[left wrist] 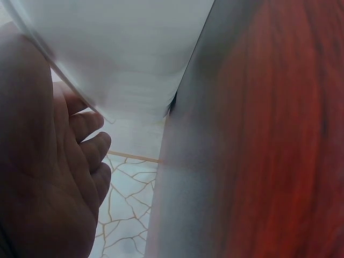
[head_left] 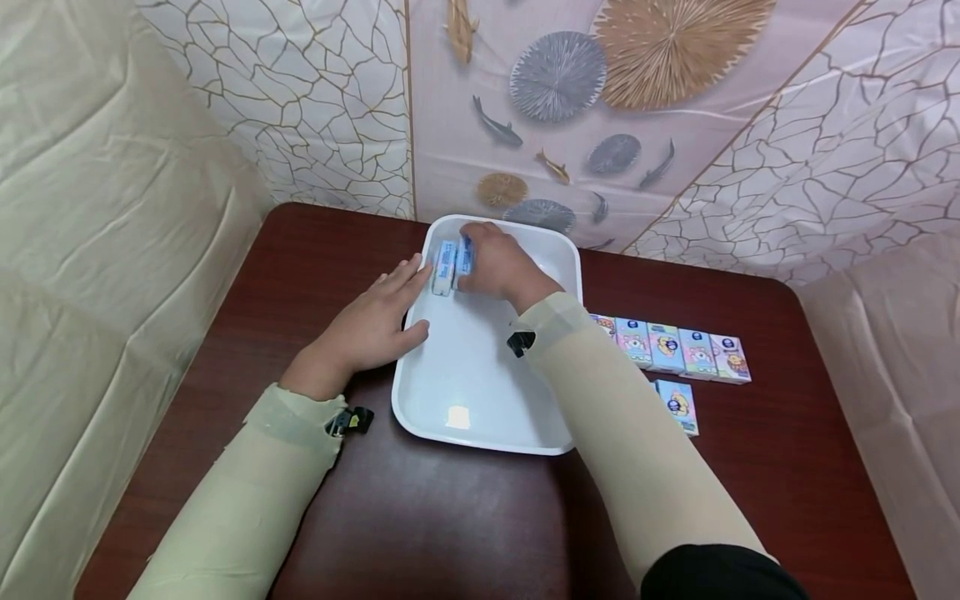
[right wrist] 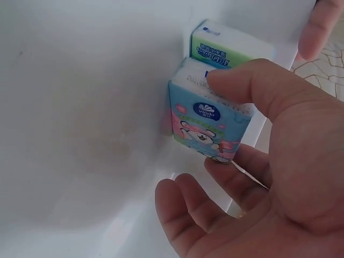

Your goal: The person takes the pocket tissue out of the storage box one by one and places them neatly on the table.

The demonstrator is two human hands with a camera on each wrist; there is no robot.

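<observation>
A white tray [head_left: 487,375] lies on the table. Inside, near its far left corner, my right hand [head_left: 498,262] holds a small blue pocket tissue pack [right wrist: 207,118] with a cartoon print, thumb on its top edge and a finger at its lower end. Right beside that pack, on the left, another tissue pack [head_left: 444,267] stands on its narrow side along the tray's left wall. My left hand [head_left: 371,325] rests at the tray's left rim, fingers extended and thumb spread. In the left wrist view, its fingertips are against the outer side of the rim.
Several tissue packs [head_left: 665,348] lie in a row on the dark red table [head_left: 810,450], right of the tray. Another pack [head_left: 678,406] lies nearer, partly behind the right sleeve. Patterned cloth [head_left: 300,100] hangs behind the table.
</observation>
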